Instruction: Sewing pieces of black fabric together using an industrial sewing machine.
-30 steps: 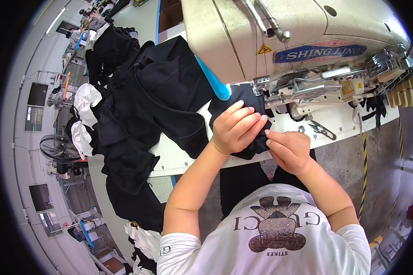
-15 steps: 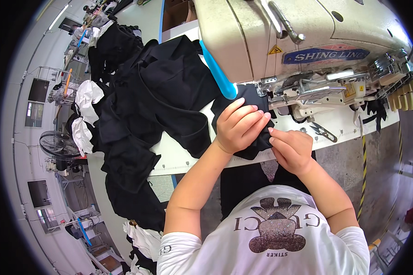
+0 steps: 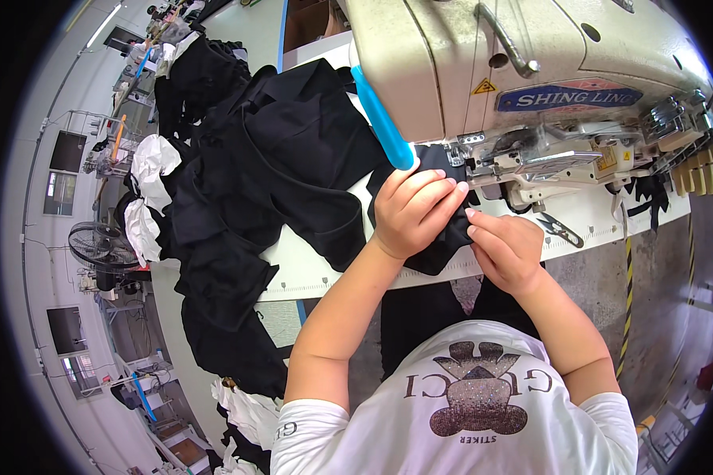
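A piece of black fabric [image 3: 436, 257] lies at the front of the sewing machine [image 3: 420, 71], its far end under the presser foot [image 3: 455, 154]. My left hand [image 3: 417, 207] rests on this fabric with its fingers together, fingertips pressing the cloth near its right edge just in front of the foot. My right hand [image 3: 509, 247] pinches the right edge of the same cloth between thumb and fingers, close beside the left fingertips. The blue strip light [image 3: 384, 119] of the machine ends just beyond my left fingers.
A large heap of black garments [image 3: 301, 142] covers the table to the left. Thread snips [image 3: 561, 229] lie on the white table edge [image 3: 602, 235] at right. Black scraps [image 3: 650, 194] hang near the machine's right end. White crumpled paper [image 3: 154, 162] and a fan [image 3: 99, 247] are farther left.
Both hands have shifted slightly, the right one a little up the cloth edge. The cloth has moved slightly toward the machine. A metal lever on the machine appears in a different position.
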Demonstrator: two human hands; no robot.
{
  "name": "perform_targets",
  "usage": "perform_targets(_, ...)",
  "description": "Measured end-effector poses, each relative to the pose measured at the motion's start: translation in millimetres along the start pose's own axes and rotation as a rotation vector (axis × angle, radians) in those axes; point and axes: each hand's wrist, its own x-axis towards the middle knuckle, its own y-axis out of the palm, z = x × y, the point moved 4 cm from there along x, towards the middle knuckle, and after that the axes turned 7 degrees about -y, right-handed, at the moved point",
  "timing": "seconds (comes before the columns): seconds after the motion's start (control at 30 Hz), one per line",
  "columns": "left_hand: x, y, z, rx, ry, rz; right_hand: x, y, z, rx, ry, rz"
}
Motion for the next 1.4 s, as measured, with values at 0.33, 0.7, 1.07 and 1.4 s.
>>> perform_targets(0.33,-4,-3,3,-0.037,0.103,-0.013,3,2,-5,-0.022,-0.018,-0.008)
perform_targets(0.7,-2,-6,7,-0.044,0.171,-0.008,1,6,-5,-0.030,-0.005,-0.017)
perform_targets(1.07,0,-5,9,-0.009,0.109,0.037,4,9,-10,-0.030,-0.004,-0.039)
perform_targets(1.4,9,-7,13,0.035,0.056,0.059,9,16,-19,-0.029,-0.009,-0.098)
